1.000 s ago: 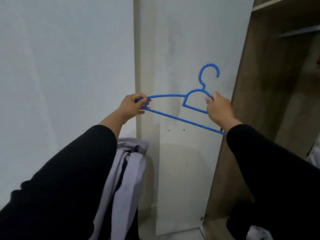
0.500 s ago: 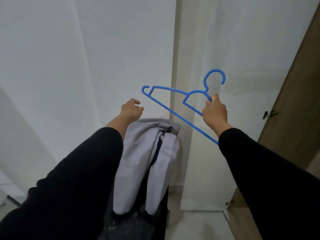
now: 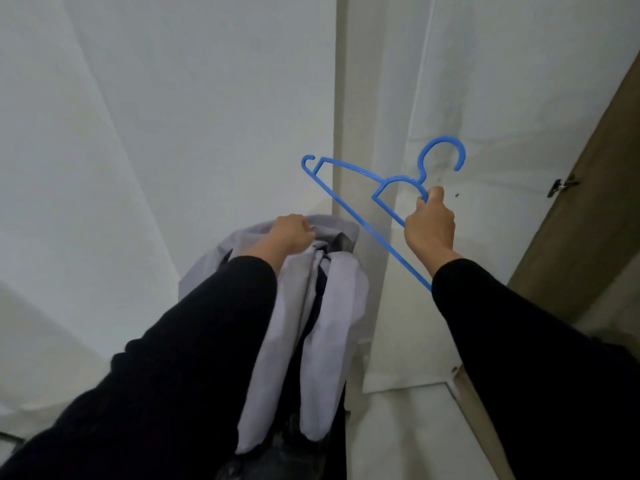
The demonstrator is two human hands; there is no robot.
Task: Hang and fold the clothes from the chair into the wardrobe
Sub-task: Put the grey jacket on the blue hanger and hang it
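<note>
A pale lilac garment (image 3: 332,320) hangs draped over a dark chair back (image 3: 341,244) below me, with something dark showing between its folds. My left hand (image 3: 289,233) rests on the garment's top edge with the fingers curled into the cloth. My right hand (image 3: 429,228) holds a blue plastic hanger (image 3: 349,206) by its neck, tilted, hook pointing up, to the right of the chair. The wardrobe's wooden side (image 3: 588,202) rises at the right edge.
White walls (image 3: 173,133) meet in a corner behind the chair. A white wardrobe door (image 3: 485,98) stands open on the right, with a metal hinge (image 3: 562,185) at its edge. Pale floor shows at the bottom right.
My left hand let go of the hanger's end and dropped onto the lilac garment. My view swung left and down, away from the wardrobe's inside. The right hand kept the hanger.
</note>
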